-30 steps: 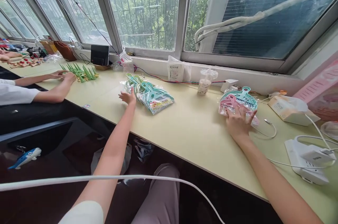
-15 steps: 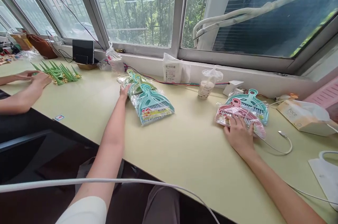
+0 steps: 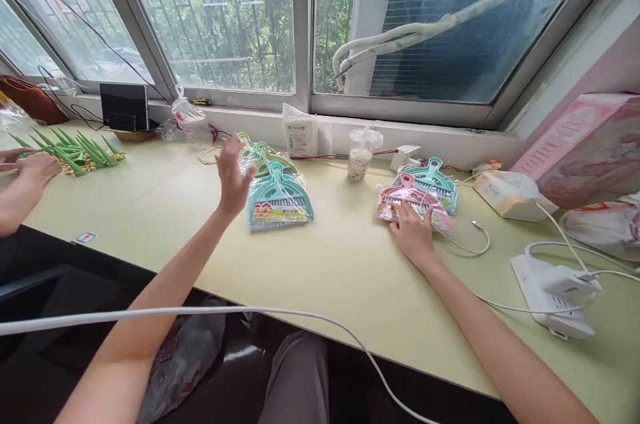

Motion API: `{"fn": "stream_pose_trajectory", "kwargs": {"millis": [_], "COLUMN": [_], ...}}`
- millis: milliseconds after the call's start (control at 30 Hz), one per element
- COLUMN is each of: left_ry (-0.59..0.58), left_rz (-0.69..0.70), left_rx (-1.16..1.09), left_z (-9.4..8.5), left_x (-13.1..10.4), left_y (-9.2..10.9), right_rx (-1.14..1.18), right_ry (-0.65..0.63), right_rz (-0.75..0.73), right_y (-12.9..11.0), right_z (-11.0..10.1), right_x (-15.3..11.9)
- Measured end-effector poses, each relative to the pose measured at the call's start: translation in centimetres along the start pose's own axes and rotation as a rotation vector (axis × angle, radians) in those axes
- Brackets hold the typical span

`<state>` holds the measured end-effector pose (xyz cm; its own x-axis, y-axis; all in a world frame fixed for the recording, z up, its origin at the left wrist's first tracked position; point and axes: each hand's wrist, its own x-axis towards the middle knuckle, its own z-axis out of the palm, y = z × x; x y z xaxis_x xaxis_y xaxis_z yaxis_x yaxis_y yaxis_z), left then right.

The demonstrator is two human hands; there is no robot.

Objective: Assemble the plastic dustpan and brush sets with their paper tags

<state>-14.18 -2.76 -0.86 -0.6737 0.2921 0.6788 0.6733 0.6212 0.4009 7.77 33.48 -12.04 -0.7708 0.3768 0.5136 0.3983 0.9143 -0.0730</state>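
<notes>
In the head view my left hand (image 3: 233, 177) is raised with fingers apart, holding nothing, just left of a row of wrapped dustpan-and-brush sets. The nearest of these is a blue dustpan set (image 3: 280, 197); a green dustpan set (image 3: 267, 159) lies behind it, partly covered, with another green one further back. My right hand (image 3: 414, 232) rests with spread fingers on a pink dustpan set (image 3: 407, 194) in clear wrap. Behind that pink set, partly overlapped, lies another blue dustpan set (image 3: 440, 187). A white cable crosses the wrapping there.
A lidded drink cup (image 3: 359, 164) stands between the two groups. To the right are a tissue box (image 3: 505, 201) and a white power strip (image 3: 555, 297) with cables. At far left another person's hands (image 3: 37, 167) touch green pointed items (image 3: 83, 152). A white cable hangs across the front.
My left hand has let go of the row of dustpan sets and lifted, its fingers spreading. My right hand stays on the pink set. The view has turned to the right.
</notes>
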Motion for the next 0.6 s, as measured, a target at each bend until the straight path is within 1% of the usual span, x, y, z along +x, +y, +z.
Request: {"fn": "stream_pose_trajectory", "kwargs": {"millis": [33, 67, 100, 133, 167, 200, 233, 300, 367, 400, 467, 533, 600], "left_ry": [-0.195, -0.377, -0.485, -0.538, -0.55, -0.555, -0.561, -0.547, -0.507, -0.486, -0.453, -0.421, -0.368], "left_rz": [0.212, 0.356, 0.414, 0.416, 0.365, 0.282, 0.216, 0.194, 0.196, 0.194, 0.183, 0.177, 0.205], "left_rx": [0.035, 0.07, 0.094, 0.11, 0.129, 0.145, 0.156, 0.167, 0.176, 0.179, 0.182, 0.186, 0.174], "left_z": [-0.4, -0.2, 0.5, 1.5, 2.9, 4.3, 5.7, 8.1, 9.7, 10.2, 10.8, 10.9, 10.5], "left_x": [-2.5, -4.8, -6.7, -8.1, -8.8, -8.9, -8.3, -6.2, -4.0, -3.1, -2.1, -2.0, -2.3], "left_y": [2.0, 3.3, 4.0, 4.1, 3.6, 2.7, 1.6, -0.3, -1.4, -1.5, -1.3, -0.8, 0.0], "right_rx": [0.004, 0.01, 0.019, 0.031, 0.048, 0.067, 0.087, 0.119, 0.137, 0.147, 0.186, 0.257, 0.34], "right_ry": [-0.006, -0.012, -0.018, -0.023, -0.021, -0.01, 0.013, 0.087, 0.17, 0.205, 0.264, 0.322, 0.379], "right_rz": [0.004, 0.01, 0.015, 0.02, 0.027, 0.034, 0.039, 0.034, 0.023, 0.02, 0.035, 0.063, 0.087], "right_y": [-0.1, -0.1, -0.2, -0.3, -0.3, -0.4, -0.4, -0.2, 0.1, 0.3, 0.6, 0.9, 0.7], "right_z": [0.0, 0.0, -0.1, -0.2, -0.3, -0.5, -0.7, -1.3, -2.0, -2.5, -3.3, -4.2, -4.9], "right_x": [0.0, 0.0, -0.1, -0.1, -0.2, -0.3, -0.4, -0.5, -0.4, -0.4, -0.2, -0.1, -0.1]}}
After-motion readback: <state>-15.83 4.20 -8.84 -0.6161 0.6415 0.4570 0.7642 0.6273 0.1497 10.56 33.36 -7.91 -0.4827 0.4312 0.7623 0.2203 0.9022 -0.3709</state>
